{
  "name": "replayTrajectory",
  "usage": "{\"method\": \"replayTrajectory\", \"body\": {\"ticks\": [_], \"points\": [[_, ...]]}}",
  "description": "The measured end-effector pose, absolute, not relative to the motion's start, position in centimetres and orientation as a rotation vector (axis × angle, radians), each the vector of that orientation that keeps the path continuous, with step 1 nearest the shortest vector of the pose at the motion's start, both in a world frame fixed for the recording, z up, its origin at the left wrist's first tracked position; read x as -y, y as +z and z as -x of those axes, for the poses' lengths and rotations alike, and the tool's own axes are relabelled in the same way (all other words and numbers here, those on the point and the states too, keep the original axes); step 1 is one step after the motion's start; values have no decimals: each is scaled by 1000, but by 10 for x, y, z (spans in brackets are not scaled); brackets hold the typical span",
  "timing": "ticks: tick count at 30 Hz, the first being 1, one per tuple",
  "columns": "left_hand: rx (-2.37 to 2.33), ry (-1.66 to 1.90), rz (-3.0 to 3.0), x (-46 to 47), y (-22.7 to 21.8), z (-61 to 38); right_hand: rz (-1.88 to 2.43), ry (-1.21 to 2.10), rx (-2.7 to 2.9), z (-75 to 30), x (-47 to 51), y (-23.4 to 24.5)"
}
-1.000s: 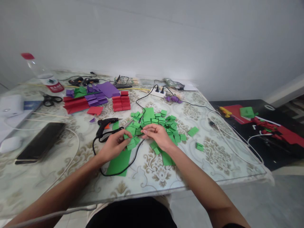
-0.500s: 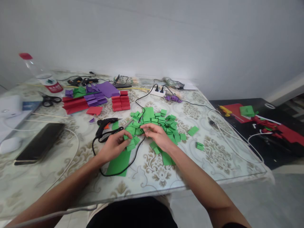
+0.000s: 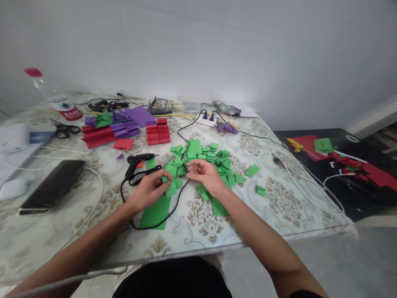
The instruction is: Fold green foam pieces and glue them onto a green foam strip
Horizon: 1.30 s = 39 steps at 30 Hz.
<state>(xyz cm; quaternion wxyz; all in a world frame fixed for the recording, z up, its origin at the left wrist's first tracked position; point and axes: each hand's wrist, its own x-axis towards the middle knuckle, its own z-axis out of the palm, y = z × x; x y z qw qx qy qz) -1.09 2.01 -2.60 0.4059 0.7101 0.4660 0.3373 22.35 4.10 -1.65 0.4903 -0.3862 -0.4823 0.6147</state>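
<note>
A heap of small green paper pieces (image 3: 214, 162) lies in the middle of the patterned table (image 3: 279, 207). My left hand (image 3: 151, 188) rests at the heap's near left edge, its fingers pinched on a small green piece (image 3: 169, 182). My right hand (image 3: 207, 174) hovers over the heap's near side with the fingers curled and pinched together; what they hold is hidden. A long green strip (image 3: 156, 212) lies under my left wrist. A black glue gun (image 3: 138, 162) lies just left of my left hand, its cord (image 3: 173, 203) looping under both hands.
Red paper stacks (image 3: 159, 132) and purple paper stacks (image 3: 127, 126) lie at the back, with scissors (image 3: 65, 130), a bottle (image 3: 54, 97) and a power strip (image 3: 207, 121). A black phone (image 3: 51, 186) lies left. A low dark table (image 3: 347, 174) with red and green paper stands right.
My right hand has lifted slightly and shifted a little right over the heap. My left hand has stayed where it was.
</note>
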Motion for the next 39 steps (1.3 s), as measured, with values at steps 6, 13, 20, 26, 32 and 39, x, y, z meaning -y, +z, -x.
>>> {"method": "replayTrajectory", "body": {"ticks": [6,13,20,26,32,39], "points": [[-1188,828,-1801,-20,-28,12,944,1485,1146,-224,-43,-18],[-1195,821,-1818,-20,-26,12,978,1458,1160,-223,-43,-17],[-1196,829,-1818,-20,-23,10,997,1469,1158,-223,-42,-17],[-1185,849,-1836,-19,-17,9,1030,1460,1152,-222,-42,-15],[-1194,847,-1840,-20,-18,9,1027,1468,1127,-222,-42,-13],[-1191,856,-1836,-20,-18,10,1040,1455,1108,-222,-43,-15]]}}
